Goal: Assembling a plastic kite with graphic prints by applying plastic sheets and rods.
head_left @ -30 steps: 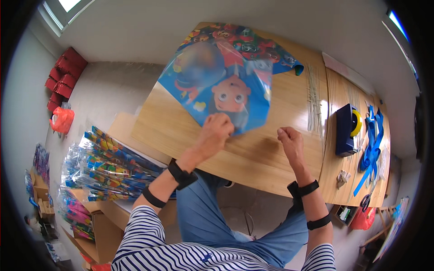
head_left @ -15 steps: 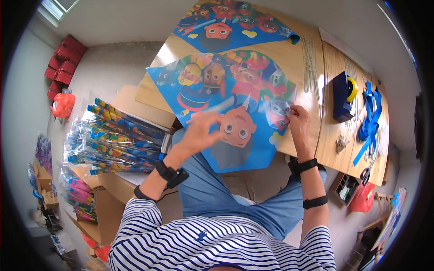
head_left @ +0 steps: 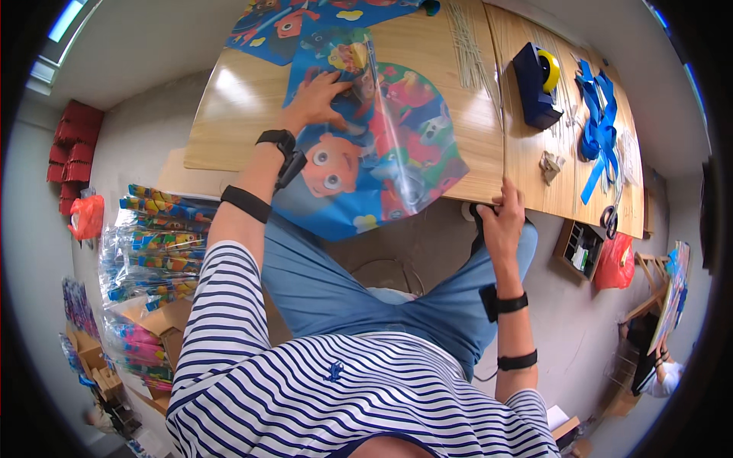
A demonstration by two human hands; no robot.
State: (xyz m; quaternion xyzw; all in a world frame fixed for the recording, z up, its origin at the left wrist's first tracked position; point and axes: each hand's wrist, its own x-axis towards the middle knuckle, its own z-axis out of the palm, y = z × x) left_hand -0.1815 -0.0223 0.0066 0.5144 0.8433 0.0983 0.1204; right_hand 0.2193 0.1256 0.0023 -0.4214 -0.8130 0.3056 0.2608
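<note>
A thin, shiny kite-shaped sheet [head_left: 431, 126] printed with cartoon figures on blue lies over the near edge of the wooden table [head_left: 252, 145]. Part of it is turned over, with a bright crease running down its middle. My left hand [head_left: 317, 99] rests on the sheet's upper left part, fingers spread. My right hand [head_left: 504, 225] hovers by the table's front edge, to the right of the sheet, apart from it; its fingers are spread and I see nothing in them. A second printed sheet [head_left: 267, 30] lies farther back at the left.
Thin pale rods [head_left: 469, 49] lie at the back. To the right are a dark blue tape dispenser [head_left: 531, 84], blue ribbon [head_left: 599, 122], a crumpled scrap [head_left: 550, 166] and scissors [head_left: 608, 220]. Plastic-wrapped printed bundles [head_left: 156, 244] fill the left side.
The printed sheet has been turned and partly folded over. My left hand has moved forward onto it; my right hand has let go of its edge and come back toward me. The view has shifted.
</note>
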